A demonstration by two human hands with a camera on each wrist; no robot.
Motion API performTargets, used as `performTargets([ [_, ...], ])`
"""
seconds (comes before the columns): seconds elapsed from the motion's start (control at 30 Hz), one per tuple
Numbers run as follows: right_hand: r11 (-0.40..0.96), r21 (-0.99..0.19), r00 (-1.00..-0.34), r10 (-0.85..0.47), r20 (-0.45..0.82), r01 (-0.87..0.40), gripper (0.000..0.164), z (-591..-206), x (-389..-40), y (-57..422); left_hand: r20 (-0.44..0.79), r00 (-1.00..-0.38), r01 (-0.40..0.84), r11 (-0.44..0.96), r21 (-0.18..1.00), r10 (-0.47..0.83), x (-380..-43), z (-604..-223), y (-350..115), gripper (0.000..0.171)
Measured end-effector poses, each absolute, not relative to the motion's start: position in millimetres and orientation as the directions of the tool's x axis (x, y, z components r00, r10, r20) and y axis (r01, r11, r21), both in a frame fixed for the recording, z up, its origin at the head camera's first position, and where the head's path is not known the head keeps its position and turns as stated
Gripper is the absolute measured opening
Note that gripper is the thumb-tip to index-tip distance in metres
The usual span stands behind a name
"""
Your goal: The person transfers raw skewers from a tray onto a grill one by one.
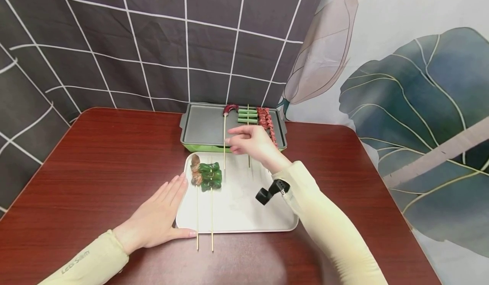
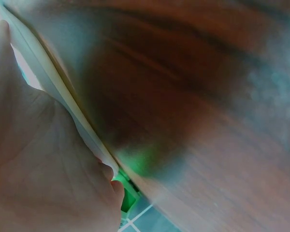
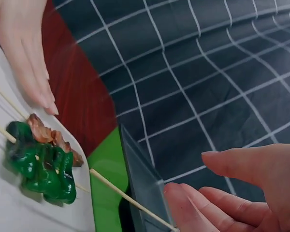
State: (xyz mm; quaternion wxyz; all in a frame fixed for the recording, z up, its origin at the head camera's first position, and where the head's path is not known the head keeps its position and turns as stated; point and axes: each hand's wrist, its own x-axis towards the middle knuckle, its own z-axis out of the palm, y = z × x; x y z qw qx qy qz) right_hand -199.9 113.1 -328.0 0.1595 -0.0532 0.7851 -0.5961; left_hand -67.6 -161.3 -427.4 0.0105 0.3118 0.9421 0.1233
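My left hand (image 1: 156,217) rests with straight fingers along the left edge of a white tray (image 1: 244,208), its thumb at the front rim. On that tray lie a skewer of green pepper-like pieces (image 1: 211,176) and a skewer of brown pieces (image 1: 196,170). Over the front of a grey pan (image 1: 202,125), my right hand (image 1: 254,142) hovers with thumb and forefinger apart. Its fingertips are beside the stick of a skewer with a dark red curved piece (image 1: 231,108); whether they touch it I cannot tell. In the right wrist view the stick (image 3: 130,200) passes beside the fingers.
At the pan's right lie a skewer of green stalk pieces (image 1: 247,116) and skewers of red meat-like pieces (image 1: 266,119). The pan sits on a green base (image 1: 206,148) behind the tray. A grid-patterned cloth (image 1: 160,43) hangs behind the brown table (image 1: 114,157).
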Motion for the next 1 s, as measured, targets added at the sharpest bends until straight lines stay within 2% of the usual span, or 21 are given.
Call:
performTargets([
  [0.2, 0.321, -0.947, -0.934, -0.327, -0.144, 0.034, 0.039, -325.2, -176.4, 123.8, 0.051, -0.807, 0.582, 0.776, 0.244, 0.589, -67.3, -426.8, -161.1, 0.120],
  [0.6, 0.307, -0.952, -0.901, -0.411, -0.142, 0.010, 0.035, -345.6, -133.9, 129.8, 0.039, -0.809, 0.577, 0.779, 0.245, 0.587, -67.7, -427.0, -160.9, 0.120],
  [0.77, 0.337, -0.941, -0.882, -0.434, -0.184, 0.031, 0.035, -359.2, -122.0, 129.6, 0.040, -0.808, 0.580, 0.780, 0.237, 0.588, -68.6, -427.1, -160.9, 0.120],
  [1.0, 0.328, -0.935, -0.850, -0.448, -0.277, 0.132, 0.034, -381.7, -109.4, 124.7, 0.032, -0.812, 0.572, 0.783, 0.245, 0.583, -68.7, -426.3, -160.4, 0.121],
])
